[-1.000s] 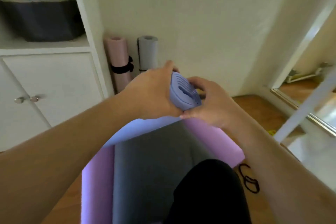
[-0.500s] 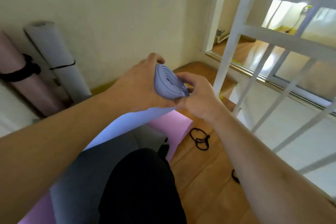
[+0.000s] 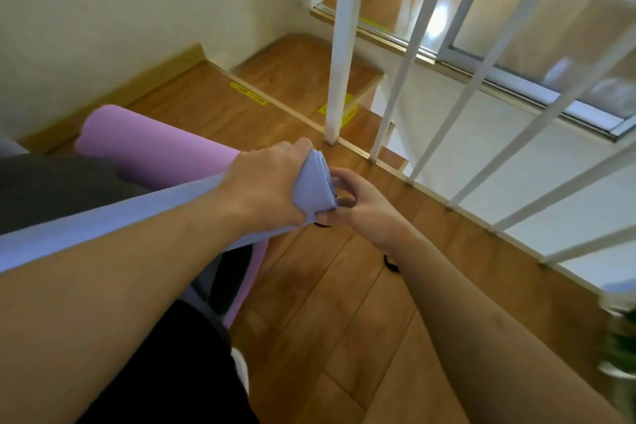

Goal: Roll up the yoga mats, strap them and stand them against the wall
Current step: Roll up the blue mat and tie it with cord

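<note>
Left hand: the left hand (image 3: 272, 188) was clamped over the near end of the lilac mat (image 3: 315, 191), fingers curled across the top and thumb underneath, gripping the roll.
Right hand: the right hand (image 3: 358, 198) sat at the open end of the same roll, its fingertips (image 3: 335, 179) against the coiled edge and its thumb at the lower corner; it appeared to pinch the mat's end, though blur made the exact contact hard to read.
Lilac mat: held off the floor between both hands, out in front of the person and near the white railing (image 3: 339, 45). It was a tight, fairly thin roll with the coil layers showing at the end, and its length ran back under the left forearm.
Strap: none could be seen around the lilac roll. A small dark shape (image 3: 390, 263) lay on the wooden floor (image 3: 327, 286) beneath the right wrist, possibly a strap, but too hidden to tell.
Other mats: a pink mat (image 3: 148, 144) lay rolled on the floor behind the left hand, with a grey mat (image 3: 51, 186) beside it.
Risk: with no strap on, I judged the coil could spring loose if either grip eased, and the inner layers could telescope out of the end if the right hand pushed unevenly. The stair edge just beyond would let a dropped roll tumble away.
</note>
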`<state>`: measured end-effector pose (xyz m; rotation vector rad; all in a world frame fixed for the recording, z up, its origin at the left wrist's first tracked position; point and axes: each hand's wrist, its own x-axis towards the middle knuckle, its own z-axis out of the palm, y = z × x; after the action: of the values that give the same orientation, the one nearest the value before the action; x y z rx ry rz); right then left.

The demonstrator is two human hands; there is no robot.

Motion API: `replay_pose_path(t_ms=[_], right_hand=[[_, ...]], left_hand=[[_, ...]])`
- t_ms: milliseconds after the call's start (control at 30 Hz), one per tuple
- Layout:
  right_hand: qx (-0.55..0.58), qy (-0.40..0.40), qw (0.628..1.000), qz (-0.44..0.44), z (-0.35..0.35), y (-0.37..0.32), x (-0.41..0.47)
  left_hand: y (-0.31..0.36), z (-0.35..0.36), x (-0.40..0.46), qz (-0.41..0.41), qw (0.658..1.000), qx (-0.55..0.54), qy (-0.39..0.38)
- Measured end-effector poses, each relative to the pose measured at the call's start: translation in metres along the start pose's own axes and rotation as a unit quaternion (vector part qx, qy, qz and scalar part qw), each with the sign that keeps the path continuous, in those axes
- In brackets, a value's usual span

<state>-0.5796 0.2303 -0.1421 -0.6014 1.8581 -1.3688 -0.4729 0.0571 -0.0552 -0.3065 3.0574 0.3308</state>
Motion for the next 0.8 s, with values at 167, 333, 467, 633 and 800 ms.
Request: replay_pose_path(t_ms=[167,333,467,633,800], right_hand=[[-0.016,0.075,0.972,0.220,-0.005,0.122,0.017],[-0.219,0.118,0.898,0.362,-0.011,0.210,0.013],[-0.271,0.084,0.869,0.405,-0.007,0.226,0.012],[-0.284,0.114,0.872,0.382,0.003,0.226,0.018],[-0.042,0.250,0.908,0.332,0.013,0.186,0.025]], left_hand=[[-0.006,0.027,0.020,0.022,0.999,0.011,-0.042],[-0.008,0.041,0.028,0.038,0.997,0.000,-0.068],[-0.017,0.044,0.032,0.035,0.997,-0.015,-0.067],[-0.022,0.044,0.034,0.026,0.997,-0.017,-0.071],[-0.020,0.029,0.023,0.020,0.998,-0.025,-0.057]])
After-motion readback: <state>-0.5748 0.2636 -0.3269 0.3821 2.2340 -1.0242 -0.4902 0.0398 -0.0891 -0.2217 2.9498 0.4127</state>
